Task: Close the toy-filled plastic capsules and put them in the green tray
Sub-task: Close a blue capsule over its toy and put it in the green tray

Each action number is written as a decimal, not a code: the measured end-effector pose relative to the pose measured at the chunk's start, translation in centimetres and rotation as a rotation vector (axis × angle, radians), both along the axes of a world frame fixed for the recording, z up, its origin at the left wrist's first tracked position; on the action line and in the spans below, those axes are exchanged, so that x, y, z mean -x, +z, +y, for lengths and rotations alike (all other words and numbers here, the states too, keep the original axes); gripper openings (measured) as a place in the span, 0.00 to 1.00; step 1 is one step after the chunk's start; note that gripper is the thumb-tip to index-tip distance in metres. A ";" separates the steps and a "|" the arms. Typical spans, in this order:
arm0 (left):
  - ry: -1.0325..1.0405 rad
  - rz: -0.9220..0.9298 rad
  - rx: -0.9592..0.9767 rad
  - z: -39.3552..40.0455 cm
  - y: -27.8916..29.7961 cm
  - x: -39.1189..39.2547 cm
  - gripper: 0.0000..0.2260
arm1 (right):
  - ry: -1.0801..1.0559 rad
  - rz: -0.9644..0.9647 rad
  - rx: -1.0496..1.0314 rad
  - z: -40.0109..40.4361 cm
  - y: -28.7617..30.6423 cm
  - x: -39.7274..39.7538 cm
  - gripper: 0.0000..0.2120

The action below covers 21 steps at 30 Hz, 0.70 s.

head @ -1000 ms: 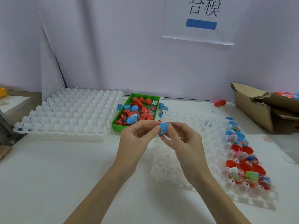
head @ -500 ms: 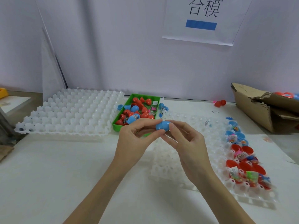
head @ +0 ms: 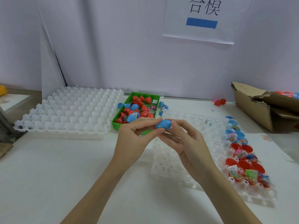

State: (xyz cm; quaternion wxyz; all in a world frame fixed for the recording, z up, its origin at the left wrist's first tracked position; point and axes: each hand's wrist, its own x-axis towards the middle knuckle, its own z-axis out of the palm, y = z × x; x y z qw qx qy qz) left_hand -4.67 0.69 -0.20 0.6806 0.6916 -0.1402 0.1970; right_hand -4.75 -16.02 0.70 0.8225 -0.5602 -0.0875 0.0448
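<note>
Just in front of the green tray (head: 116, 122), both hands pinch a blue capsule (head: 163, 124), left hand (head: 134, 139) and right hand (head: 182, 141) at opposite ends; it looks closed. The tray already holds many capsules; open filled halves (head: 242, 160) wait to its right.

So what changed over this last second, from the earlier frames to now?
Both hands rose slightly; the blue capsule, before mostly hidden by fingers, now shows as a closed egg pinched between the left hand and right hand. The green tray and white trays stayed put.
</note>
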 end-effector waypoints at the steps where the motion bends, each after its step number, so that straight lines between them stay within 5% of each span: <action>1: 0.001 0.002 -0.014 0.1 0.0 0.0 0.14 | 0.066 0.048 -0.069 -0.1 0.1 -0.1 0.12; 7: -0.055 -0.053 -0.193 1.2 0.0 -0.4 0.15 | 0.378 0.211 -0.288 -0.7 0.9 -0.4 0.20; 13: -0.099 -0.050 -0.188 -0.1 -0.5 -0.2 0.18 | 0.435 0.258 -0.419 0.3 0.0 -0.3 0.21; 21: -0.063 -0.132 -0.229 -0.5 -0.5 -0.1 0.11 | 0.461 0.205 -0.373 0.2 -0.1 0.0 0.15</action>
